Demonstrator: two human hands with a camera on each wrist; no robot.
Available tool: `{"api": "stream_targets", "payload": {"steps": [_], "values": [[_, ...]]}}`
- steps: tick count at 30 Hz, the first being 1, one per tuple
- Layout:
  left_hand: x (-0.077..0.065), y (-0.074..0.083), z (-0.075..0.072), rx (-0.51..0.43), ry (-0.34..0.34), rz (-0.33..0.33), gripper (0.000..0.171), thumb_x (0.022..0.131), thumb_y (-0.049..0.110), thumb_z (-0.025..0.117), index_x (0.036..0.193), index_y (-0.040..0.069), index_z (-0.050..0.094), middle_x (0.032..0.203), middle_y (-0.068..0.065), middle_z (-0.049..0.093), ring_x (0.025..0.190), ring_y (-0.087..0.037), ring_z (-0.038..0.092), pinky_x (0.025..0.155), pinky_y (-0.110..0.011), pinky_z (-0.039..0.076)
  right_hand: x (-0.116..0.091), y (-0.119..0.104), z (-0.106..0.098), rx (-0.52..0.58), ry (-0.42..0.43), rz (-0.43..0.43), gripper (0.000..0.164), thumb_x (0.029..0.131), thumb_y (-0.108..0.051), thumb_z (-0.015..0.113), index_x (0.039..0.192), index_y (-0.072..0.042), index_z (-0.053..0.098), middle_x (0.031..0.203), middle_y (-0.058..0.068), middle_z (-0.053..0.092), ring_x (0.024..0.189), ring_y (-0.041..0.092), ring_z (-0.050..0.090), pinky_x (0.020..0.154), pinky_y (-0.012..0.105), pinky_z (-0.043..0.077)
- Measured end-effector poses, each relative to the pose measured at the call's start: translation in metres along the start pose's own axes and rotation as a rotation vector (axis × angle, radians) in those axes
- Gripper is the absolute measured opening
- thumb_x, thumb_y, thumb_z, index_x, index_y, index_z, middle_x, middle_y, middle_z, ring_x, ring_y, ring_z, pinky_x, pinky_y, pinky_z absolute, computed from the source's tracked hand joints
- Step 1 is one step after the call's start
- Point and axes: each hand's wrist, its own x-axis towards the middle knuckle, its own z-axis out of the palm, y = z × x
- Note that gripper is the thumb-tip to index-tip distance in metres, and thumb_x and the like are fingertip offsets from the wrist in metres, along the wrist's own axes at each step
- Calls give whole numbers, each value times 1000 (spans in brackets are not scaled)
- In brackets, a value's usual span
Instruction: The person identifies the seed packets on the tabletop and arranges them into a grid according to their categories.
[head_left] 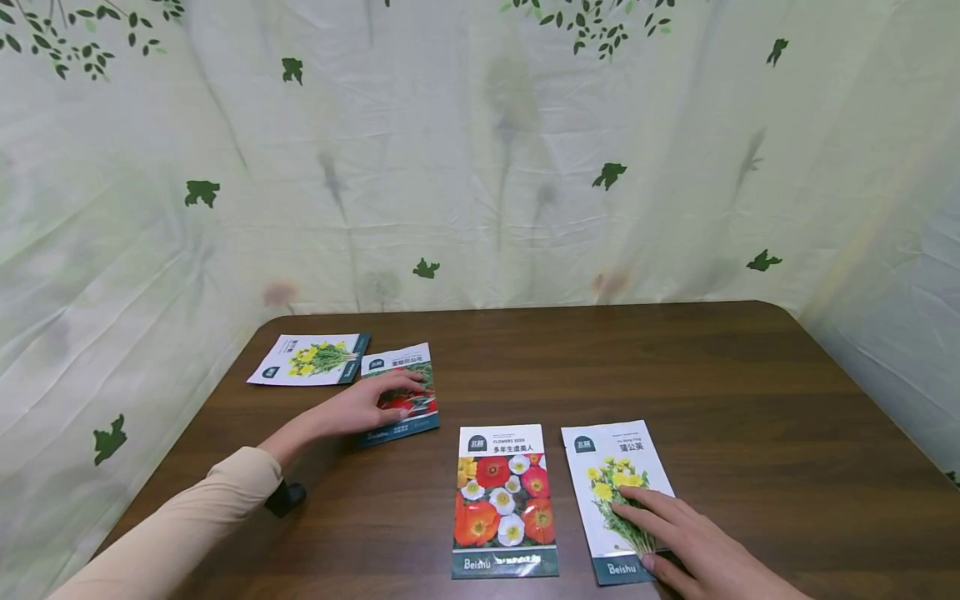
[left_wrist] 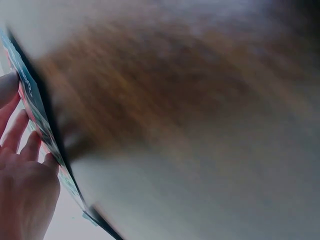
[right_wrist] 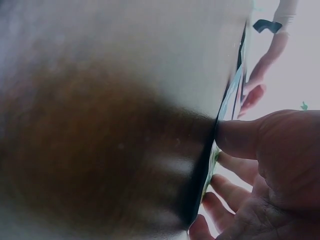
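Note:
In the head view my left hand (head_left: 366,407) rests its fingers on a seed packet (head_left: 401,428) with red flowers and a dark blue-green lower band; the hand covers part of its picture. That packet lies on the table close beside another seed packet (head_left: 303,363) with yellow flowers, turned sideways. My right hand (head_left: 701,543) touches a white seed packet (head_left: 577,475) with a bunch of yellow flowers, thumb near its lower right edge. Between the hands lies a seed packet (head_left: 504,502) with red, orange and white flowers. Both wrist views show fingertips against a packet's face.
All the packets lie on a brown wooden table (head_left: 675,367) with rounded far corners. A pale curtain (head_left: 465,183) with green leaf prints hangs behind it and along both sides. A small black object (head_left: 286,498) shows under the left wrist.

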Motion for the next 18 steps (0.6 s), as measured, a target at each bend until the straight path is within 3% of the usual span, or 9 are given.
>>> {"api": "stream_targets", "payload": {"steps": [18], "values": [[20,7,3,12,-5,43,36,95,13,63,131,10,61,147,-11,45,138,-35,35,109,-56,30,1,0,0,3,-8,7,54,97,-48,57,146,-27,48,147,0,43,117,19,48,87,36,51]]}}
